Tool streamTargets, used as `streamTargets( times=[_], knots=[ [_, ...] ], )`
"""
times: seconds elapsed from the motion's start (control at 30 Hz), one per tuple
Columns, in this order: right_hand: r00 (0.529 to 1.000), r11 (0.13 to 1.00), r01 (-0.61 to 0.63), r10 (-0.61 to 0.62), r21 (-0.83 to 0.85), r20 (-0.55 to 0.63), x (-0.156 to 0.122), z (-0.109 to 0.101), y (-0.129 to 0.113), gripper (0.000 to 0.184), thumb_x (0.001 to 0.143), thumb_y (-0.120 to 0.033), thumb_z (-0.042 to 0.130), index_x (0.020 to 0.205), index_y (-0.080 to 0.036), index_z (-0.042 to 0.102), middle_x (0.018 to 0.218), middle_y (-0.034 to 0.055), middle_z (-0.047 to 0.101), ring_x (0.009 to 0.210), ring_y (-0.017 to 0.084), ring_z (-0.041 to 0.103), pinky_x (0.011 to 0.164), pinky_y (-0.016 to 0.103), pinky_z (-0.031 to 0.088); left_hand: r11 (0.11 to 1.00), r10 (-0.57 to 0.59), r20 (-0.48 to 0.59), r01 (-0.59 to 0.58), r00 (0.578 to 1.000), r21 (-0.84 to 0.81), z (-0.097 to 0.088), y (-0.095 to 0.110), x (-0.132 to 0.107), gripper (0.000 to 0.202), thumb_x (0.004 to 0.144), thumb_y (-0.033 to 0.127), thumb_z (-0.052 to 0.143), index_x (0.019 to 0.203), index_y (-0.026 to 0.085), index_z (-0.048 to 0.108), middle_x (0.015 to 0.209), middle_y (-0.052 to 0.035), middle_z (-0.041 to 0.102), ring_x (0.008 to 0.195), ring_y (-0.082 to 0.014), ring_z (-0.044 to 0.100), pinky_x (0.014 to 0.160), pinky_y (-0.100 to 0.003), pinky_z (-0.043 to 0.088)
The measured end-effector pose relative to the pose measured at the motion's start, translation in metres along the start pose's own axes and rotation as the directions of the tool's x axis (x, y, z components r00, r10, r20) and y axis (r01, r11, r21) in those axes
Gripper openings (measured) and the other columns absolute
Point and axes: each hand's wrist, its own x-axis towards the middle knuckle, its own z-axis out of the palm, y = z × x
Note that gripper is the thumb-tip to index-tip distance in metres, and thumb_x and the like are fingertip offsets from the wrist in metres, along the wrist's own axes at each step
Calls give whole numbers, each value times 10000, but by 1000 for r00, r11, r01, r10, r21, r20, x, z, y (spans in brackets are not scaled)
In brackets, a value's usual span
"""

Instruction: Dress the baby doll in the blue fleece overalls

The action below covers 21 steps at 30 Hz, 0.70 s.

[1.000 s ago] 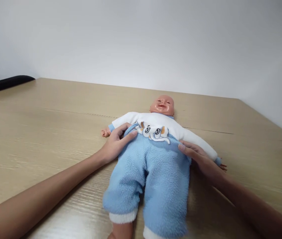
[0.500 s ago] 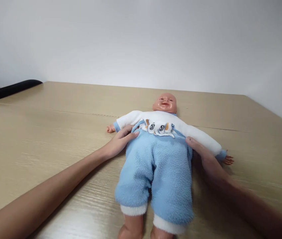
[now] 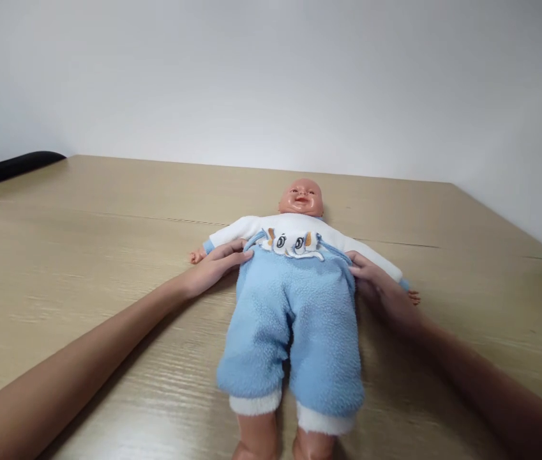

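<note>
A baby doll (image 3: 302, 197) lies on its back with its head away from me and its arms spread. It wears a white long-sleeved top (image 3: 280, 222) with blue cuffs and fluffy blue pants (image 3: 265, 300) with white hems. An animal face with big eyes is sewn at the chest, with blue straps beside it. My left hand (image 3: 217, 265) holds the left side of the pants near the waist, thumb in front. On the opposite side, my right hand (image 3: 380, 281) grips the waist edge, its lower fingers partly hidden. The doll's feet are cut off by the frame.
Beneath the doll is a light wood-grain table (image 3: 122, 287) with a seam running across it. A white wall (image 3: 271, 83) rises behind its far edge. At the far left, a black curved object (image 3: 16, 166) stands by the table edge.
The view has shifted slightly, so the doll appears a little farther left. My right hand's fingers have come in closer around the waist edge; my left hand stays at the other side.
</note>
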Motion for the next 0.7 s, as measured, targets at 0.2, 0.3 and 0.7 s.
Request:
streamTargets(
  times=[0.2,0.3,0.7],
  knots=[
    [961,837,214,-88,-504,262,-11,-47,0,478,897,-424,857,1352,-306,771,1435,84,728,1345,419,612,1296,623,374,986,58,366,-110,929,122,-37,2,0,383,1000,342,779,1369,265,708,1505,-110,620,1451,-299,560,1265,-454,407],
    [956,815,251,-123,-522,267,-16,-44,5,656,829,-420,944,1444,-326,736,1586,86,652,1522,453,498,1367,644,254,978,100,377,-161,921,135,-37,1,1,432,957,314,833,1366,257,707,1545,-127,601,1487,-298,548,1311,-485,366],
    [996,989,-68,75,132,-45,-24,9,3,350,967,-578,689,1205,-349,805,1173,43,841,1306,415,712,1111,565,587,955,39,117,-2,992,-297,8,-14,-6,310,1006,468,752,1194,222,752,1242,-107,759,1240,-309,684,1078,-435,513]
  ],
)
